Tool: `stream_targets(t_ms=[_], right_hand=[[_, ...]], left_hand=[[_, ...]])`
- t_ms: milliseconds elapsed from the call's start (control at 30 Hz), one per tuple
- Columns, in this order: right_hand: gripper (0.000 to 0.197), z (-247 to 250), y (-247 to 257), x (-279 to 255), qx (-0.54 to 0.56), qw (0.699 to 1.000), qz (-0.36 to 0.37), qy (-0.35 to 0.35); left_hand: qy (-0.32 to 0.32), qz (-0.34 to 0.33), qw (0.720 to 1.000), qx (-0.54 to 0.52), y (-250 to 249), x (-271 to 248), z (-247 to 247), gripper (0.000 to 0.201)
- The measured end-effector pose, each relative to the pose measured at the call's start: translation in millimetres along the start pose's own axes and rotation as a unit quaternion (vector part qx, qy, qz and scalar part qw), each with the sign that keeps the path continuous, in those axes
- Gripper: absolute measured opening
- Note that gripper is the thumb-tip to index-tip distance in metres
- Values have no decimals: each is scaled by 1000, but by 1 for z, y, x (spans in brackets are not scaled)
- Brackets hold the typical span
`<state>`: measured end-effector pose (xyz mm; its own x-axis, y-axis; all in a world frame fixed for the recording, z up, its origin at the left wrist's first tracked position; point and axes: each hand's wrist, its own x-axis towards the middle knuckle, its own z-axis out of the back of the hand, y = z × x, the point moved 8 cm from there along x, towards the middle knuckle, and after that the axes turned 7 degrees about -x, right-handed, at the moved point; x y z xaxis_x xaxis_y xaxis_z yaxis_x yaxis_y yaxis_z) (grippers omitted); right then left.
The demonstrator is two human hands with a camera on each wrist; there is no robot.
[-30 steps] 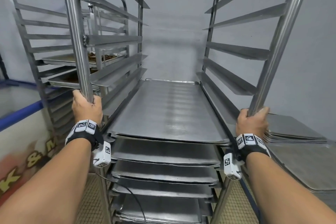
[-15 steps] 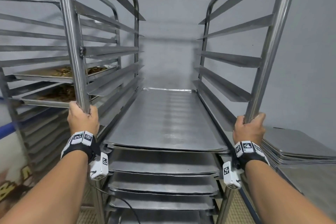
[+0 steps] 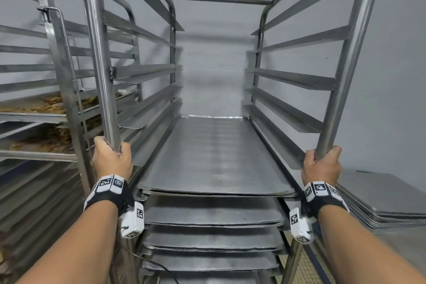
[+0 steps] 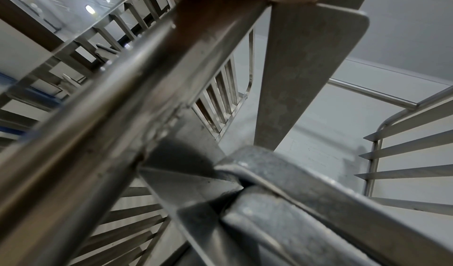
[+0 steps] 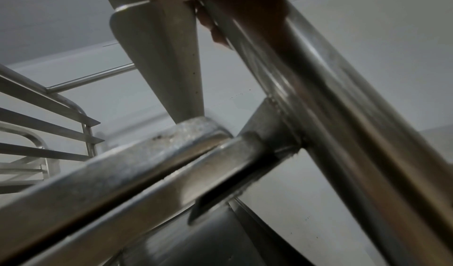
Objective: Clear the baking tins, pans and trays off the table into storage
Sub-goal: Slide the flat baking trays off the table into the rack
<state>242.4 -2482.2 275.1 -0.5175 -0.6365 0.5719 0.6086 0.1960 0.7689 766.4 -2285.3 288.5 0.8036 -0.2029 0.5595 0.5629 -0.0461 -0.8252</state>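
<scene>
Head view: left hand (image 3: pixel 112 161) and right hand (image 3: pixel 322 165) each grip a front post of the rack (image 3: pixel 98 57); trays (image 3: pixel 214 157) fill its lower rails, spare trays (image 3: pixel 382 196) stacked at 3 o'clock, grey wall (image 3: pixel 214 57) at 12. Left wrist: post (image 4: pixel 117 115), rails. Right wrist: fingers (image 5: pixel 215 28) probably wrapping the post.

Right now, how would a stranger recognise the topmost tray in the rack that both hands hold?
Find the steel rack whose front posts the left hand and the right hand grip. The topmost tray lies between them. Alone among the trays stacked there it shows its whole bare face, with empty rails above.
</scene>
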Motion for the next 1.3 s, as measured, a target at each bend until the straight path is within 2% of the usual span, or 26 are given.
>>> stream_targets(t_ms=[467, 767, 1067, 1300], right_hand=[[20, -76, 1, 48, 36, 999, -5, 24], [19, -109, 1, 64, 43, 999, -11, 17], [22, -123, 1, 67, 40, 999, -11, 8], [21, -116, 8, 61, 28, 998, -20, 43]], left_hand=[[-13, 3, 1000, 2, 13, 34, -84, 27], [-6, 1, 1000, -14, 20, 49, -118, 27], [-5, 34, 999, -32, 24, 53, -126, 29], [17, 40, 998, -42, 16, 48, -123, 28]])
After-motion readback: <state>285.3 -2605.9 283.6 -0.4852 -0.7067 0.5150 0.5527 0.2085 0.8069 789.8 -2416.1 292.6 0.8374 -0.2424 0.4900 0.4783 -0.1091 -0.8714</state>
